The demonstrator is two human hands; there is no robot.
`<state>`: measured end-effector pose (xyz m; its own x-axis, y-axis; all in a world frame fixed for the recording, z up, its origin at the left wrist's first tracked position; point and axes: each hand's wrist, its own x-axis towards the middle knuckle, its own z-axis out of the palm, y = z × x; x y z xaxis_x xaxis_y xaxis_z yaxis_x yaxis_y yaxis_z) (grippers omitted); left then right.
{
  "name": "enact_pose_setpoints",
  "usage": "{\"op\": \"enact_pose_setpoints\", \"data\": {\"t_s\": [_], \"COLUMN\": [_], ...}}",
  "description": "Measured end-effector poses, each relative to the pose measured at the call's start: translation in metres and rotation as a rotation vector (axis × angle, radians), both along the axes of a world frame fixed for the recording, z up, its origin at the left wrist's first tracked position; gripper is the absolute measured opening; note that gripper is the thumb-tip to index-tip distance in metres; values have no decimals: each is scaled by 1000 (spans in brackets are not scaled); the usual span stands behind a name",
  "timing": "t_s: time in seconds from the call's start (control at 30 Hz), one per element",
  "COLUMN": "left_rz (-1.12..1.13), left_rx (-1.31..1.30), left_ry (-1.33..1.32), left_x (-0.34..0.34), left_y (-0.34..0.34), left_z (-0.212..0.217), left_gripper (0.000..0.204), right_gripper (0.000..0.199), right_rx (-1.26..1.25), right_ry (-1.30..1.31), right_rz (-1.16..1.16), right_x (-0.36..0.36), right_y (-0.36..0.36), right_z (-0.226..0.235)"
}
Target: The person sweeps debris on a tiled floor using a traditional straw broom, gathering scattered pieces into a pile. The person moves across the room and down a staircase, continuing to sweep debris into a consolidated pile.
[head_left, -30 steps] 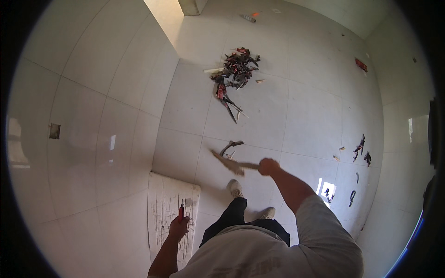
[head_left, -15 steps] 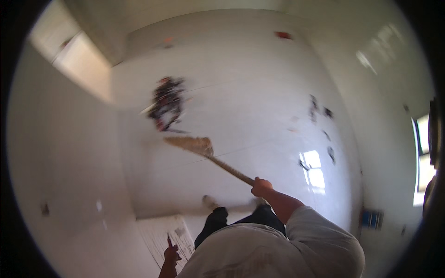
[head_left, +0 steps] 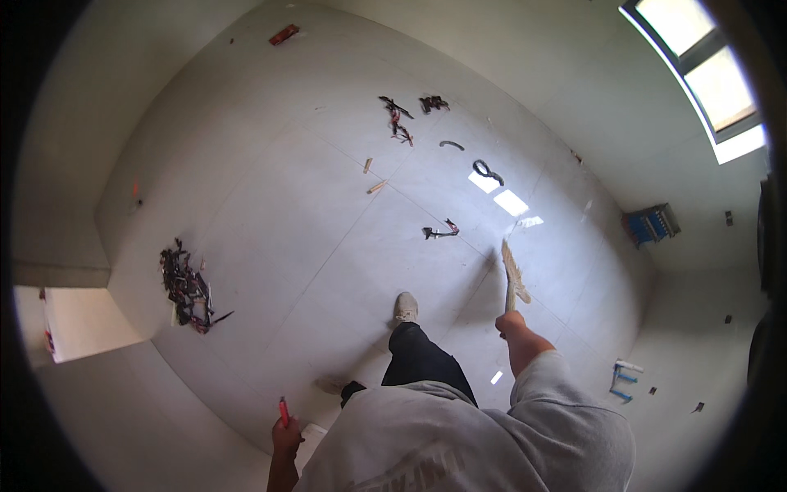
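Note:
My right hand [head_left: 511, 325] is closed round the handle of a straw broom [head_left: 512, 269], whose head points away from me over the pale floor. Low at the left, my left hand [head_left: 286, 439] grips a slim red tool [head_left: 284, 408] that sticks up from the fist; its exact kind is unclear. Ahead of my feet and left of the broom lies a dark, bent scrap [head_left: 440, 232]. A heap of dark and reddish scraps [head_left: 187, 287] sits on the floor at the left.
More scraps [head_left: 398, 120], a dark coil [head_left: 487, 172] and tan strips [head_left: 376, 187] lie farther off. A red piece [head_left: 284, 34] is near the far wall. Wall boxes hold blue wires [head_left: 652, 224] and blue pipes [head_left: 625, 380] at the right. A doorway [head_left: 90, 324] opens at the left.
The view has swung to the right, so the scrap heap now stands farther left. The broom has gone from beside the heap to my right. Both hands keep their hold.

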<state>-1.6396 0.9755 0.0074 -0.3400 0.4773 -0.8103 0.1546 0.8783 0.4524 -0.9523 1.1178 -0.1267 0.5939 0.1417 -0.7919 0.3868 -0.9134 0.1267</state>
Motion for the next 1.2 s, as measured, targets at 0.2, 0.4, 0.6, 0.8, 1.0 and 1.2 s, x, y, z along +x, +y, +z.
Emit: {"op": "enact_pose_setpoints", "data": {"t_s": [0.2,0.4,0.6,0.8,1.0,1.2], "left_rz": [-174,-235,-139,-124,-94,-50], "left_rx": [48,38,-161,-107,-96,14], "left_ry": [68,67,87,18,-30,11], "left_x": [115,100,73,57,62,85], "left_y": [147,163,169,203,284,392], "left_z": [79,86,55,4,-42,-22], "left_gripper": [20,22,23,24,25,25], "right_gripper": [25,42,57,63,48,23], "right_rx": [108,365,449,404,369,330], "right_ry": [222,267,424,350,30,-19], "right_rz": [231,601,843,564,405,-696], "right_x": [-63,-96,-116,-112,-5,94], "right_y": [104,212,247,198,174,230], "right_z": [-53,12,66,96,69,66]}}
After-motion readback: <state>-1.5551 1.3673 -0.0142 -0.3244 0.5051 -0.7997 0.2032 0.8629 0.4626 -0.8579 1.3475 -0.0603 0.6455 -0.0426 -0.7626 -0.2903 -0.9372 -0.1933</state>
